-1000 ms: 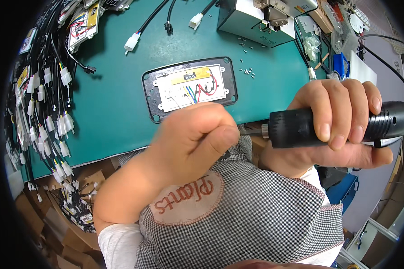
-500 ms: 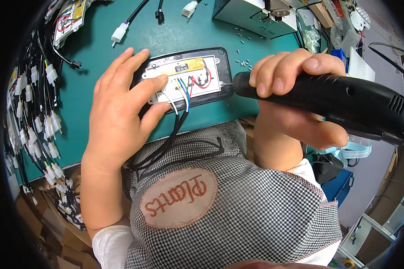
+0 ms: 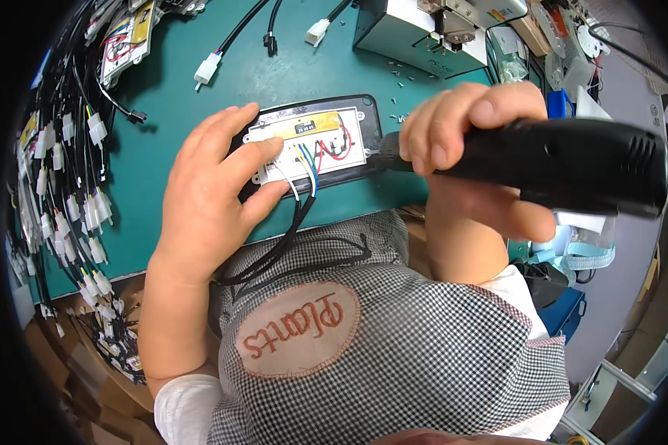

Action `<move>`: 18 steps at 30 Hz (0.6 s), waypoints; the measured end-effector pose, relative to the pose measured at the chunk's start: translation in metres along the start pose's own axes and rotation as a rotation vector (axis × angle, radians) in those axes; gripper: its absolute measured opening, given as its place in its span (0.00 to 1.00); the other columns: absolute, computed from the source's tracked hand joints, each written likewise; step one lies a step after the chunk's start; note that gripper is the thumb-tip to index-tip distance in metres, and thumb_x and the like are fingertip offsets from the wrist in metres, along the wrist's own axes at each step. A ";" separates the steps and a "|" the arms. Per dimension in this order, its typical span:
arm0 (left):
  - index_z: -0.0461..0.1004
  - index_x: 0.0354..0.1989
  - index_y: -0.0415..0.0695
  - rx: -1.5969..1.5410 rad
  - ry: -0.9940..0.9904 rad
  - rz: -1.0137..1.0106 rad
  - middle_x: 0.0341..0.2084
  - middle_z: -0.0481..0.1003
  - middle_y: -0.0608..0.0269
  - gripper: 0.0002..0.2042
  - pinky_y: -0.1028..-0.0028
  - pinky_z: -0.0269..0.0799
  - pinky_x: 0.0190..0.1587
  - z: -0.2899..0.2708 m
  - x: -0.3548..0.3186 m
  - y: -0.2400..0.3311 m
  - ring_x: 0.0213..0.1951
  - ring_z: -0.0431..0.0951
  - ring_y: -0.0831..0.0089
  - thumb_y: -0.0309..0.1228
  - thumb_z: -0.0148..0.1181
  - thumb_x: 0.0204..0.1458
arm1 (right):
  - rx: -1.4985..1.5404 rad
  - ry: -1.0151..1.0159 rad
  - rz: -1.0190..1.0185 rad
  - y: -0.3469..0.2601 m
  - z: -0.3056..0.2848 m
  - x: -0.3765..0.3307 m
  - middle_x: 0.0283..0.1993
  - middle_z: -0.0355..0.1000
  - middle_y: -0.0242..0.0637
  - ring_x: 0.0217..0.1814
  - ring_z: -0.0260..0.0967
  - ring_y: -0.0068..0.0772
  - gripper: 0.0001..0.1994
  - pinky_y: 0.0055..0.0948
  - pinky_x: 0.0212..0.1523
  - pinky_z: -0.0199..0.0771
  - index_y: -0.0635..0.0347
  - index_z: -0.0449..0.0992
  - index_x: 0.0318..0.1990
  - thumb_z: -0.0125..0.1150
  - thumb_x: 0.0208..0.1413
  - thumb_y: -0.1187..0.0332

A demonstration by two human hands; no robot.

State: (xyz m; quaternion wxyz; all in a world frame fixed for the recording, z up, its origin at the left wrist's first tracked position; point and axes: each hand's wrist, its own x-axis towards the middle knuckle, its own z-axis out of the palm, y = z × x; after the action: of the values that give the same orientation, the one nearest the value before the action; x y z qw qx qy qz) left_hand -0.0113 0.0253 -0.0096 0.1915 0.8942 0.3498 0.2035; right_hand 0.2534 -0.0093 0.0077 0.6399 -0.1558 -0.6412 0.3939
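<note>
A white circuit board [image 3: 345, 157] sits inside a shallow black housing [image 3: 369, 111], with a yellow component on top and red, blue, green, yellow and white wires. Black cables [image 3: 295, 224] run from it toward my apron. My left hand [image 3: 204, 185] grips the housing's left side, thumb and index finger pressing on the board. My right hand [image 3: 464, 130] is wrapped around a black electric screwdriver [image 3: 586, 165], held sideways. Its tip is at the screw tab on the board's right edge; blur and the tool's nose hide the screw itself.
Loose screws [image 3: 395, 85] lie beyond the housing, beside a white metal box [image 3: 404, 44]. Bundled black cables with white connectors [image 3: 93, 211] hang along the left table edge. More cable ends with a white plug [image 3: 207, 68] lie at the back. Green mat [image 3: 163, 96] covers the table.
The housing and my left hand appear slightly lower and farther right. My right hand and the screwdriver have shifted slightly left, the tool's rear end lifting a little, with motion blur.
</note>
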 end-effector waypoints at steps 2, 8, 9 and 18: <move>0.79 0.44 0.46 0.001 0.002 0.013 0.57 0.72 0.53 0.21 0.58 0.66 0.60 0.000 0.002 -0.001 0.58 0.70 0.50 0.29 0.73 0.36 | 0.041 -0.078 0.000 0.003 -0.007 0.006 0.32 0.70 0.39 0.24 0.68 0.29 0.47 0.28 0.25 0.73 0.68 0.62 0.53 0.63 0.44 0.28; 0.79 0.44 0.45 -0.020 0.008 0.020 0.57 0.72 0.52 0.21 0.57 0.67 0.60 0.001 0.003 -0.002 0.58 0.70 0.49 0.29 0.72 0.36 | 0.036 -0.102 0.019 0.003 -0.006 0.008 0.33 0.71 0.40 0.26 0.70 0.31 0.45 0.30 0.25 0.74 0.69 0.64 0.52 0.66 0.45 0.33; 0.79 0.44 0.45 -0.020 0.017 0.016 0.56 0.72 0.52 0.21 0.57 0.67 0.59 0.002 0.002 -0.002 0.58 0.71 0.49 0.29 0.73 0.36 | 0.045 -0.058 0.010 0.005 -0.003 0.004 0.32 0.71 0.40 0.26 0.70 0.31 0.44 0.30 0.25 0.74 0.69 0.64 0.52 0.66 0.45 0.33; 0.79 0.43 0.45 -0.007 0.033 -0.002 0.57 0.72 0.52 0.21 0.57 0.67 0.59 0.005 0.001 -0.002 0.57 0.71 0.49 0.31 0.72 0.35 | -0.115 0.366 -0.123 -0.019 -0.029 0.028 0.28 0.71 0.34 0.23 0.69 0.31 0.44 0.34 0.27 0.73 0.54 0.75 0.47 0.50 0.43 0.19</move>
State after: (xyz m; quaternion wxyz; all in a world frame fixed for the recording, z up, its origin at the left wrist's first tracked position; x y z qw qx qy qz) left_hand -0.0095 0.0260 -0.0140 0.1892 0.8896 0.3532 0.2191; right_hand 0.2830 0.0076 0.0370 0.7588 -0.2216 -0.5439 0.2816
